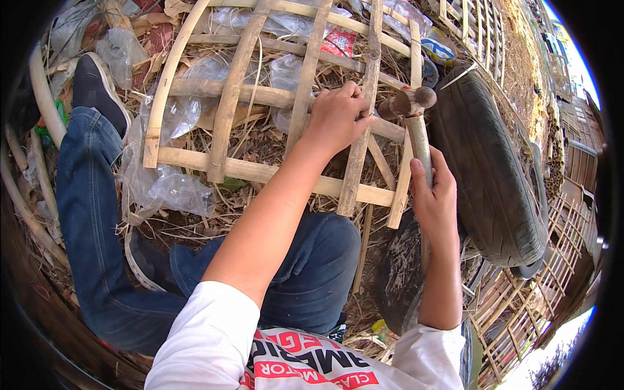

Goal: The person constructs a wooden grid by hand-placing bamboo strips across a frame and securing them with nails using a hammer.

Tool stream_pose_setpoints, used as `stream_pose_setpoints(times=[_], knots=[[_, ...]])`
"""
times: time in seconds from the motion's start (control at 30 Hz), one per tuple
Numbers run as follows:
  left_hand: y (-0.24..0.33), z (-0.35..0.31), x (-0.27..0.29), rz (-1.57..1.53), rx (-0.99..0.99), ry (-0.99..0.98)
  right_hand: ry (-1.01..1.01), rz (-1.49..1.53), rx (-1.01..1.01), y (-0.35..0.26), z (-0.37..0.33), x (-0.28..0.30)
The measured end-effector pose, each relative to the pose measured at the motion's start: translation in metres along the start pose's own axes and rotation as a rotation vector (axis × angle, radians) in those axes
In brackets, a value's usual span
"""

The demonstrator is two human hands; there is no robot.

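Note:
A bamboo lattice (250,170) of crossed, split slats lies in front of me, low over the littered ground. My left hand (335,117) is closed at one of its lengthwise slats, thumb and fingers curled against the wood. Whether a small piece is also pinched between the fingertips is hidden. In my right hand (434,198) is a hammer (420,143), gripped partway along its pale wooden handle. Its brownish, rusty-looking head is up at the lattice's right side, close to my left fingers. The lower handle end runs behind my right wrist.
A worn black tyre (487,169) stands just right of the hammer. Clear plastic bags (175,192), dry leaves and straw cover the ground. My bent legs in jeans (97,227) are at the left and below the lattice. More bamboo latticework (520,312) is at the right.

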State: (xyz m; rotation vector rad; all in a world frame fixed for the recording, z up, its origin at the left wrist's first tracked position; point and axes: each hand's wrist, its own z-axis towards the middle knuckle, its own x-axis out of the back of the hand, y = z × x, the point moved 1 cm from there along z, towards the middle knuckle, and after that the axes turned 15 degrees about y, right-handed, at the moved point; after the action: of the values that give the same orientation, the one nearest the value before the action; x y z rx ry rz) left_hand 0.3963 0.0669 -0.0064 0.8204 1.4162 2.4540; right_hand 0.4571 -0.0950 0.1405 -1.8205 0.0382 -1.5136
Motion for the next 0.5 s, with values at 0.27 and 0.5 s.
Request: stream_pose_setpoints(times=[0.27, 0.5], knots=[[-0.002, -0.001, -0.004, 0.019, 0.007, -0.046, 0.015, -0.042, 0.045, -0.011, -0.002, -0.002], [-0.005, -0.004, -0.006, 0.001, -0.01, 0.001, -0.035, -0.059, -0.014, -0.012, 0.0, -0.005]])
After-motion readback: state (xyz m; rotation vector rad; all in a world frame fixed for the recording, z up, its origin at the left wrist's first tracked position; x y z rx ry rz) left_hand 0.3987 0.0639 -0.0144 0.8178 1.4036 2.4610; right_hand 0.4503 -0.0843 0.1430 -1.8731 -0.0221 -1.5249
